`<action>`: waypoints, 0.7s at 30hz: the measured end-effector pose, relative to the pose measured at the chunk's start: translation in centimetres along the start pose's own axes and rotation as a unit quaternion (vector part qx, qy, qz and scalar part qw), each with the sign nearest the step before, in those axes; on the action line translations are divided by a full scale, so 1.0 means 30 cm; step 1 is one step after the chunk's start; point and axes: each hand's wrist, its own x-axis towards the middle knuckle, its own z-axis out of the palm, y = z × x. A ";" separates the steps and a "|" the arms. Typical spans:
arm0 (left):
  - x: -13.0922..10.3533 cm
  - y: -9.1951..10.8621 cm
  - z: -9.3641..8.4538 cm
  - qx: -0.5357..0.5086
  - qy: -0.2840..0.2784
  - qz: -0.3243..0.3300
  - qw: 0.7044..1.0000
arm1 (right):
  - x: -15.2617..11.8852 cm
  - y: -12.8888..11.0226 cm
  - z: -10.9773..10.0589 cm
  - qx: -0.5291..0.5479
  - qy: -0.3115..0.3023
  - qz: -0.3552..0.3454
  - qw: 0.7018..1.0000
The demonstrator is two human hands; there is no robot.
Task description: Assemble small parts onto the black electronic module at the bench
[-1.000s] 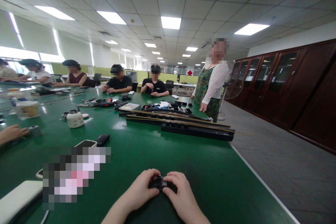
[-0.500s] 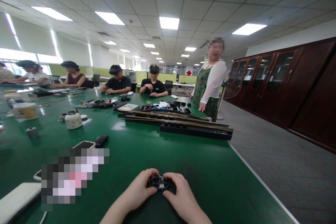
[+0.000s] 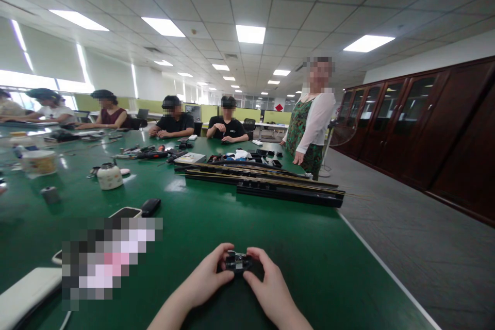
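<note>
A small black plastic part with a pale, shiny piece in its middle is held between my hands, just above the near side of the green table. My left hand pinches its left end, thumb in front and fingers behind. On the other side, my right hand has its thumb and fingers closed around the right end. Fingertips cover both ends, and the exact kind of part cannot be made out.
Long black rails with thin yellowish rods lie across the table ahead. At left are a phone, a white jar and a grey cylinder. A person stands at the right edge; others sit opposite.
The black part has tipped and risen slightly, and more of its middle shows. My right fingers have shifted up along with it. The rest looks the same.
</note>
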 end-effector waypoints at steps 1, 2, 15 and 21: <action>0.000 0.001 0.001 -0.006 0.003 -0.003 1.000 | 0.001 -0.001 0.001 0.007 0.002 0.000 1.000; 0.000 0.005 0.001 -0.010 0.004 -0.003 1.000 | 0.001 -0.001 0.001 0.013 0.003 -0.001 1.000; 0.004 0.022 0.006 -0.147 -0.042 0.033 0.988 | 0.003 -0.006 0.004 0.050 0.022 -0.010 0.998; 0.003 0.023 0.005 -0.188 -0.047 0.030 0.981 | -0.002 -0.020 -0.001 0.049 0.019 -0.016 0.999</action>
